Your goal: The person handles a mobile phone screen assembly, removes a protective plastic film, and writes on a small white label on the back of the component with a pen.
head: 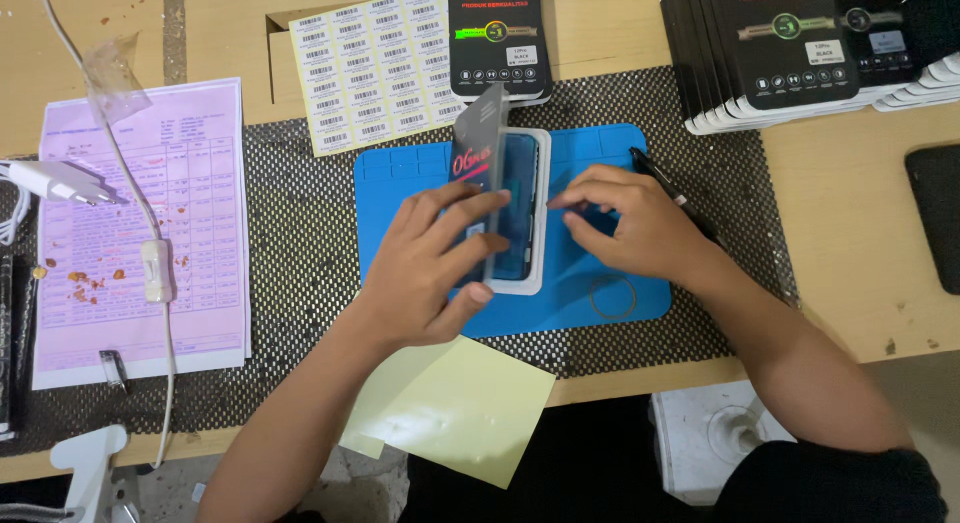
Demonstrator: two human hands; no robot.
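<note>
While the open white tray (541, 211) with a phone screen lies on the blue mat (600, 293), its grey lid (478, 148) is gripped by the left hand (435, 268) at nine o'clock; the tray edge is pinched by the right hand (630, 223) at three o'clock.

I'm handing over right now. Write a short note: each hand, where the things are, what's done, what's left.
Left hand: holds the black box lid tilted up over the white tray.
Right hand: fingertips at the tray's right edge; black pen behind it.
Tray with its dark screen part lies on the blue mat.
Done: the part sits in the tray.
Left: lid not yet closed.
Boxes stacked top right, label sheet top left.
</note>
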